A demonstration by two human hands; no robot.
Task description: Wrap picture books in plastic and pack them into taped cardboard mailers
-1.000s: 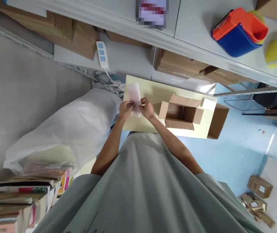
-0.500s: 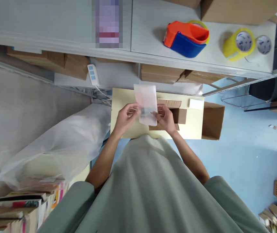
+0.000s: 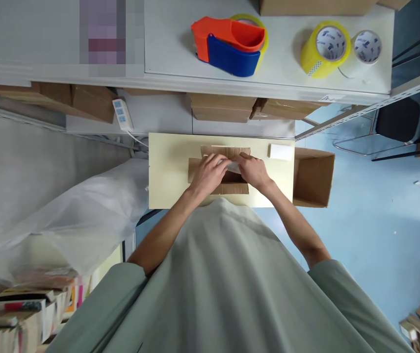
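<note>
A small open cardboard box [image 3: 219, 189] stands on the pale yellow table in front of me, its flaps spread outward. My left hand [image 3: 210, 172] is over the left half of the box, fingers curled on a translucent white pouch [image 3: 233, 167]. From the other side my right hand [image 3: 253, 170] grips the pouch's right end. Most of the pouch is hidden behind the fingers, and it lies at the box opening. How far down inside it reaches, I cannot tell.
On the shelf above are an orange and blue tape dispenser [image 3: 228, 46] and tape rolls [image 3: 326, 49]. A white block [image 3: 281, 151] lies right on the table [image 3: 169, 171]. A larger open carton [image 3: 313, 179] adjoins its right edge; a plastic-covered pile [image 3: 85, 211] is left.
Both hands have brought the pouch from above the table to the box opening, and it no longer shows flat and whole. The view has shifted, so the shelf items appear further left.
</note>
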